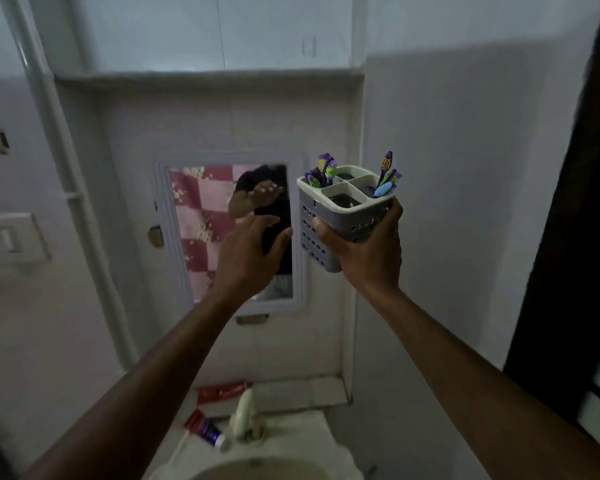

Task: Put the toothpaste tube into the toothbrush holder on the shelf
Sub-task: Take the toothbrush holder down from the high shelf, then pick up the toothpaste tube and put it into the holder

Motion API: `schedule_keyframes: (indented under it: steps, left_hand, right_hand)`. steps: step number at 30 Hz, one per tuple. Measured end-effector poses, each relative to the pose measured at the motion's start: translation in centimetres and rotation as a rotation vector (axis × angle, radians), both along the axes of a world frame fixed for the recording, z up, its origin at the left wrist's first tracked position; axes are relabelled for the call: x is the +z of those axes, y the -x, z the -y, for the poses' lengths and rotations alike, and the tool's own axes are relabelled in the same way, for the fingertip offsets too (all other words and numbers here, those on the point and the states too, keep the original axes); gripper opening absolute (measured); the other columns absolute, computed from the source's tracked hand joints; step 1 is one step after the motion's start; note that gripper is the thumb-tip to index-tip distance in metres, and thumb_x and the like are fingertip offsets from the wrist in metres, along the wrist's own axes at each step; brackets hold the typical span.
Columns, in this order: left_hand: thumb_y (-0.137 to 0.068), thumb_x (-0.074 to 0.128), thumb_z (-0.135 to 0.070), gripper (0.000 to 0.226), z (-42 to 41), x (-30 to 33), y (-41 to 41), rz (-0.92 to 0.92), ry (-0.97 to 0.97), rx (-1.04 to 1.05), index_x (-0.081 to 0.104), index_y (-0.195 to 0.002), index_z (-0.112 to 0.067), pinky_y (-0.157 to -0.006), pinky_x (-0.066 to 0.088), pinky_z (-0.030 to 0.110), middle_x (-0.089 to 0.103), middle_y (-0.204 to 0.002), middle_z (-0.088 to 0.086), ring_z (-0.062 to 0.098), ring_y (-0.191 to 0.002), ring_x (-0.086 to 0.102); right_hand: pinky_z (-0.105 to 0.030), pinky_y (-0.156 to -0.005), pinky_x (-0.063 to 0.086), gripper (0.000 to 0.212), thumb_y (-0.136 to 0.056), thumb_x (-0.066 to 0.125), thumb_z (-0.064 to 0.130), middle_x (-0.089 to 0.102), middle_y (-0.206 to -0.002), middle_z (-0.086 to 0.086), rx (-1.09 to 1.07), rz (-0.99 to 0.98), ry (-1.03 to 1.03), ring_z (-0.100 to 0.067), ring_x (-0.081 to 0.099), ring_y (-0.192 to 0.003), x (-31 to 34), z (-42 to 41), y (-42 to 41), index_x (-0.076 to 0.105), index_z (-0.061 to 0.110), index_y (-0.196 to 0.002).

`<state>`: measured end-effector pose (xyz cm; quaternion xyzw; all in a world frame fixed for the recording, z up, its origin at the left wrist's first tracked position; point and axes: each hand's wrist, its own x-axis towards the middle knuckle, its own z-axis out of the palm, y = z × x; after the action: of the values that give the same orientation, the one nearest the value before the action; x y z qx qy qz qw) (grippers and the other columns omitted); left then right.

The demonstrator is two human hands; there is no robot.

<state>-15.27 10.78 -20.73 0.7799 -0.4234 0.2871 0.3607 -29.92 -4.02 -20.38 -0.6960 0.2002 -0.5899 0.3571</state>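
- The two bare forearms are seen nearest the camera, raised from the lower corners toward the wall.
- A grey perforated plastic toothbrush holder point(340, 216) with a pale four-compartment top is grasped by the right hand point(368, 251); the fingers are wrapped around its lower body and the thumb is pressed on its left side.
- The holder is held tilted, its top leaning toward the camera, clear of any surface.
- Purple, green and blue toothbrushes point(387, 174) are seen standing in the back-left and right compartments; the front compartment nearest the thumb appears dark and its contents cannot be told.
- The left hand point(250, 251) is held open, fingers spread, with nothing grasped, just left of the gripped holder and not touching it.
- A white-framed wall mirror point(229, 233) is located behind the open hand.
- A red toothpaste tube with a white cap point(207, 432) is found lying well below both hands, on the rim of the white washbasin point(291, 441), beside a cream tap point(243, 415).
- A red carton point(224, 391) is laid on the tiled ledge behind the tube.
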Motion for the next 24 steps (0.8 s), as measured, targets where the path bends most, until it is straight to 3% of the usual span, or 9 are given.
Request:
schedule_keyframes:
  steps: [3, 8, 10, 13, 16, 19, 24]
  left_hand:
    - [-0.106, 0.057, -0.051, 0.043, -2.1, -5.7, 0.3, -0.102, -0.009, 0.013, 0.067, -0.133, -0.018, -0.095, 0.055, 0.039, 0.071, -0.130, 0.002, 0.018, -0.114, 0.066]
    - [-0.103, 0.064, -0.048, 0.039, -6.2, -15.6, 0.0, -0.337, -0.041, 0.018, 0.072, -0.124, -0.016, -0.097, 0.055, 0.038, 0.075, -0.123, 0.001, 0.017, -0.112, 0.069]
    - [-0.103, 0.066, -0.045, 0.037, -7.8, -19.7, -0.1, -0.419, -0.083, 0.021, 0.073, -0.124, -0.016, -0.096, 0.056, 0.037, 0.075, -0.122, -0.001, 0.015, -0.111, 0.070]
    - [-0.102, 0.070, -0.036, 0.026, -10.4, -26.2, -0.9, -0.573, -0.116, 0.051, 0.075, -0.120, -0.016, -0.086, 0.056, 0.021, 0.076, -0.114, -0.005, 0.012, -0.101, 0.073]
    - [-0.102, 0.069, -0.026, 0.022, -12.8, -32.3, -3.3, -0.682, -0.201, 0.099, 0.075, -0.120, -0.015, -0.086, 0.056, 0.033, 0.078, -0.113, 0.002, 0.022, -0.100, 0.074]
    - [-0.102, 0.066, -0.020, 0.019, -15.0, -37.4, -6.7, -0.676, -0.380, 0.132, 0.074, -0.118, -0.019, -0.089, 0.057, 0.043, 0.077, -0.117, 0.001, 0.026, -0.104, 0.072]
    - [-0.099, 0.068, -0.014, 0.022, -16.0, -41.1, -11.2, -0.543, -0.656, 0.105, 0.071, -0.120, -0.019, -0.089, 0.055, 0.048, 0.072, -0.128, 0.006, 0.033, -0.115, 0.067]
  right_hand:
    - [-0.051, -0.100, 0.063, 0.122, -0.059, 0.095, 0.074, 0.067, -0.152, 0.003, 0.078, -0.053, -0.082, -0.024, 0.071, -0.133, -5.5, -1.2, 0.2, 0.043, 0.022, -0.156]
    - [-0.036, -0.095, 0.060, 0.120, -0.048, 0.092, 0.072, 0.068, -0.140, 0.002, 0.133, -0.191, -0.201, -0.017, 0.072, -0.120, -13.8, -3.3, 0.0, 0.047, 0.013, -0.143]
    - [-0.037, -0.096, 0.060, 0.122, -0.048, 0.096, 0.071, 0.068, -0.139, 0.002, 0.125, -0.267, -0.247, -0.019, 0.072, -0.120, -16.9, -4.1, -0.5, 0.047, 0.011, -0.142]
    - [-0.040, -0.101, 0.060, 0.116, -0.055, 0.109, 0.056, 0.067, -0.141, 0.001, 0.102, -0.384, -0.320, -0.021, 0.071, -0.125, -21.7, -5.0, -1.7, 0.047, 0.010, -0.142]
    - [-0.037, -0.102, 0.060, 0.113, -0.057, 0.110, 0.054, 0.066, -0.138, 0.007, 0.082, -0.457, -0.391, -0.018, 0.071, -0.126, -26.3, -6.0, -3.0, 0.046, 0.012, -0.140]
    - [-0.038, -0.100, 0.060, 0.116, -0.059, 0.108, 0.059, 0.065, -0.138, 0.009, 0.063, -0.574, -0.423, -0.021, 0.071, -0.128, -30.2, -6.9, -4.5, 0.045, 0.013, -0.144]
    - [-0.043, -0.102, 0.060, 0.124, -0.061, 0.103, 0.070, 0.066, -0.152, 0.000, 0.009, -0.739, -0.461, -0.027, 0.069, -0.135, -34.8, -7.7, -5.7, 0.043, 0.017, -0.154]
